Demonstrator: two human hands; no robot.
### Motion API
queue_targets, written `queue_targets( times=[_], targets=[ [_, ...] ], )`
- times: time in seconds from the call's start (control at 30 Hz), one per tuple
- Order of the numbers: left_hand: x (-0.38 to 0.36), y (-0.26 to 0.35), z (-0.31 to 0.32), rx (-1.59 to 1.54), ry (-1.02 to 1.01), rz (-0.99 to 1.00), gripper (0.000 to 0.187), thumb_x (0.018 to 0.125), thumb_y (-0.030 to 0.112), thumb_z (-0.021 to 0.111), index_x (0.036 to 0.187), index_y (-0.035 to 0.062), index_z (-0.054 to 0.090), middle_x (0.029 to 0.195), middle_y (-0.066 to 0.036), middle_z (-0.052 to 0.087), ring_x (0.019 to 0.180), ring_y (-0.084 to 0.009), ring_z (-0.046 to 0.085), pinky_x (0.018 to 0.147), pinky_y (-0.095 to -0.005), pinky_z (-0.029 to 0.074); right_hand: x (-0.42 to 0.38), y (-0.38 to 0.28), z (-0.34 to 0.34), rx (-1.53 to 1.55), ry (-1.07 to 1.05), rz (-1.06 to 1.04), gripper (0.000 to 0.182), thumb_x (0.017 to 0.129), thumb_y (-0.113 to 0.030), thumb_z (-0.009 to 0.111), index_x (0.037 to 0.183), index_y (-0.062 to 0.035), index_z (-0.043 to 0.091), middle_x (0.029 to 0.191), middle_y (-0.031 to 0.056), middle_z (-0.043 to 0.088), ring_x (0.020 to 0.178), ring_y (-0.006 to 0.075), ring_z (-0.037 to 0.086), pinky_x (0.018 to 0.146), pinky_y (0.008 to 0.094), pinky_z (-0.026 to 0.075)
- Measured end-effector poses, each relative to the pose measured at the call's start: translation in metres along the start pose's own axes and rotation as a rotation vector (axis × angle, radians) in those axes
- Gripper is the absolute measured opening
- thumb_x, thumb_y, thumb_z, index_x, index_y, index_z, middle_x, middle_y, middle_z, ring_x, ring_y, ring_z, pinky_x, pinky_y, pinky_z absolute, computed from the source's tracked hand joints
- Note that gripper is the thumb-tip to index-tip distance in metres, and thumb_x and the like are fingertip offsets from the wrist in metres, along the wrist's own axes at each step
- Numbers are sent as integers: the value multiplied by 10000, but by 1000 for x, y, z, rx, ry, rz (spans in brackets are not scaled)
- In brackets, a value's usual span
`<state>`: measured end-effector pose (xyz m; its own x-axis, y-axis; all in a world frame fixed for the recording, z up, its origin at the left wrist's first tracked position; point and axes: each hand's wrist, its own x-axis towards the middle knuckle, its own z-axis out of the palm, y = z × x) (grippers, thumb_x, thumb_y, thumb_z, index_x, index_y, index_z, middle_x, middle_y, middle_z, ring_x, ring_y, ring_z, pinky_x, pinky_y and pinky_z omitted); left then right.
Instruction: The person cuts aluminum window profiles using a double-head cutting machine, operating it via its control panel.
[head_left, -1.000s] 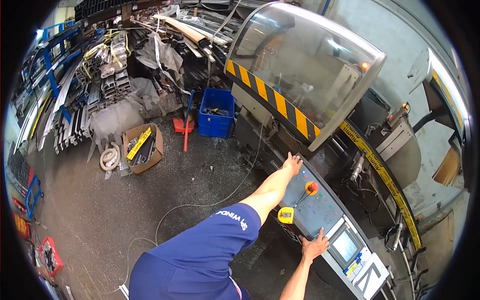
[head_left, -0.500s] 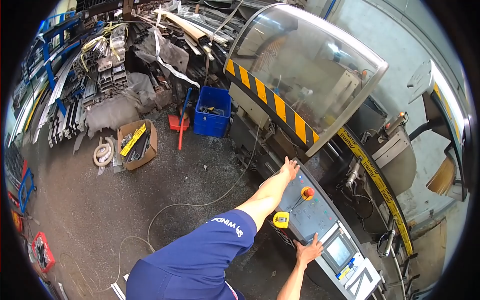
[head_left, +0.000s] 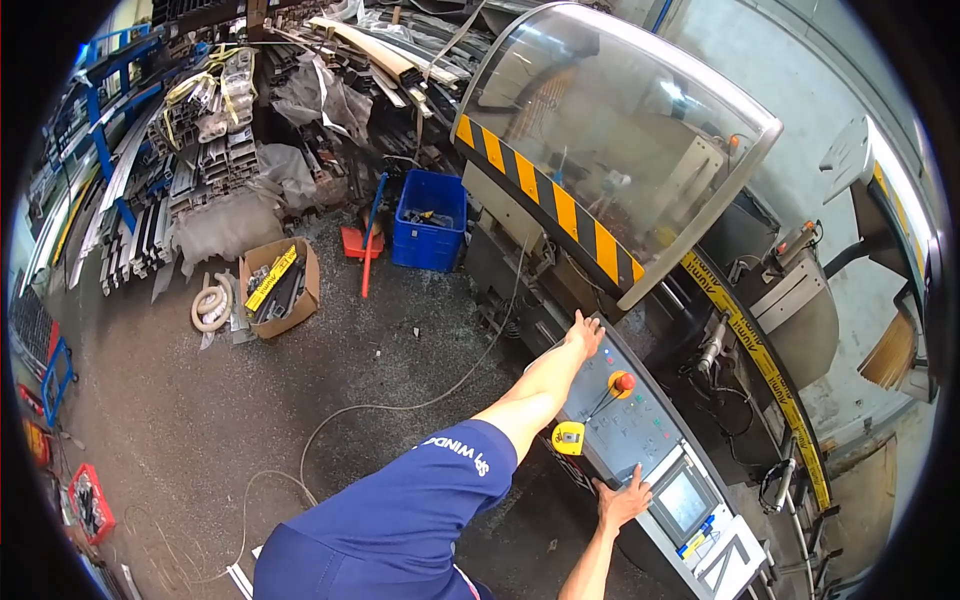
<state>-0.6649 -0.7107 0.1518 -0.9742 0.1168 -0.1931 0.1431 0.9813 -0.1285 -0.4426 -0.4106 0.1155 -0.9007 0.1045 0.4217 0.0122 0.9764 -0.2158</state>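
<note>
A long grey control panel (head_left: pixel 625 425) runs diagonally in front of me. At its upper end, my left hand (head_left: pixel 585 336) rests with fingers stretched out over the edge, near some small buttons. Lower down, my right hand (head_left: pixel 624 502) is on the panel beside the screen (head_left: pixel 685 500). Its index finger points out and touches the surface, and the thumb is spread. Between the hands sit a red emergency stop button (head_left: pixel 625 382) on a yellow base and a yellow tape measure (head_left: pixel 568 438) at the near edge. Neither hand holds anything visible.
Behind the panel stands a machine with a clear hood (head_left: pixel 610 140) edged in black and yellow stripes. A blue bin (head_left: pixel 428 240), a cardboard box (head_left: pixel 290 318) and a red dustpan (head_left: pixel 358 243) are on the floor. A cable (head_left: pixel 400 407) crosses it. Metal profiles (head_left: pixel 225 165) are piled behind.
The whole view has shifted slightly. Both hands stay at the same places on the panel, with the right index finger still touching it.
</note>
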Motion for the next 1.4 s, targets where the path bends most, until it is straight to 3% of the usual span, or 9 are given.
queue_targets(
  times=[0.3, 0.4, 0.43, 0.47, 0.87, 1.2, 1.23, 1.27, 1.4],
  targets=[
    [10, 4, 11, -34, 147, -31, 541, 999, 323, 349, 1513, 158, 327, 1598, -113, 255, 1424, -307, 337, 1109, -661, 221, 3, 4, -1, 58, -35, -19, 1000, 409, -333, 918, 1315, -84, 574, 1033, 194, 565, 1000, 403, 524, 837, 516, 438],
    [10, 2, 11, -68, 108, -29, 551, 1007, 302, 323, 1531, 140, 277, 1607, -116, 224, 1443, -313, 302, 1125, -659, 192, 3, 9, 7, 43, -13, -20, 976, 414, -294, 908, 1299, -53, 574, 1011, 187, 550, 990, 407, 516, 864, 494, 429],
    [11, 2, 10, -76, 90, -27, 555, 1009, 295, 314, 1538, 134, 260, 1610, -117, 214, 1450, -316, 290, 1130, -659, 183, 3, -8, -16, -329, -164, -30, 861, 624, -674, 781, 1313, -188, 608, 1115, 193, 629, 1072, 403, 569, 961, 545, 422],
    [14, 4, 12, -95, 76, -19, 558, 1012, 288, 305, 1544, 129, 243, 1613, -118, 204, 1456, -318, 278, 1135, -658, 173, 5, 27, 30, -291, -62, -56, 1057, 461, -790, 761, 1356, -260, 571, 1084, 178, 598, 1045, 410, 546, 933, 584, 402],
    [6, 3, 3, -84, 33, -3, 581, 1014, 252, 341, 1563, 150, 179, 1627, -108, 153, 1474, -314, 229, 1149, -642, 144, 4, 29, 32, -266, -15, -88, 1027, 483, -740, 796, 1344, -223, 578, 1103, 186, 572, 1046, 424, 531, 928, 602, 401],
    [10, 5, 9, -57, 80, -32, 568, 1012, 278, 365, 1554, 174, 231, 1614, -102, 203, 1442, -310, 291, 1125, -654, 172, -10, 18, 27, -137, 59, -31, 927, 488, -642, 862, 1168, -54, 636, 1112, 203, 564, 1084, 436, 518, 1000, 610, 367],
    [8, 4, 8, -62, 93, -33, 557, 1009, 284, 367, 1545, 179, 260, 1604, -102, 231, 1431, -304, 312, 1117, -658, 185, -14, 3, 11, -148, 113, -37, 836, 523, -494, 901, 1148, -35, 590, 1076, 201, 556, 1041, 416, 536, 948, 550, 427],
    [5, 3, 8, -64, 114, -37, 546, 1007, 275, 365, 1538, 180, 283, 1593, -102, 255, 1421, -302, 327, 1109, -662, 197, -10, -4, 3, 84, 87, 59, 1030, 435, -297, 923, 1355, -87, 509, 1109, 205, 533, 1047, 438, 490, 894, 540, 404],
    [-10, -1, 0, -65, 98, -7, 537, 1013, 256, 329, 1540, 173, 272, 1608, -97, 223, 1442, -310, 293, 1114, -672, 180, -12, 5, 12, 157, 124, 22, 986, 420, -253, 925, 1302, -83, 519, 1088, 172, 522, 1043, 414, 482, 893, 528, 391]
  ],
)
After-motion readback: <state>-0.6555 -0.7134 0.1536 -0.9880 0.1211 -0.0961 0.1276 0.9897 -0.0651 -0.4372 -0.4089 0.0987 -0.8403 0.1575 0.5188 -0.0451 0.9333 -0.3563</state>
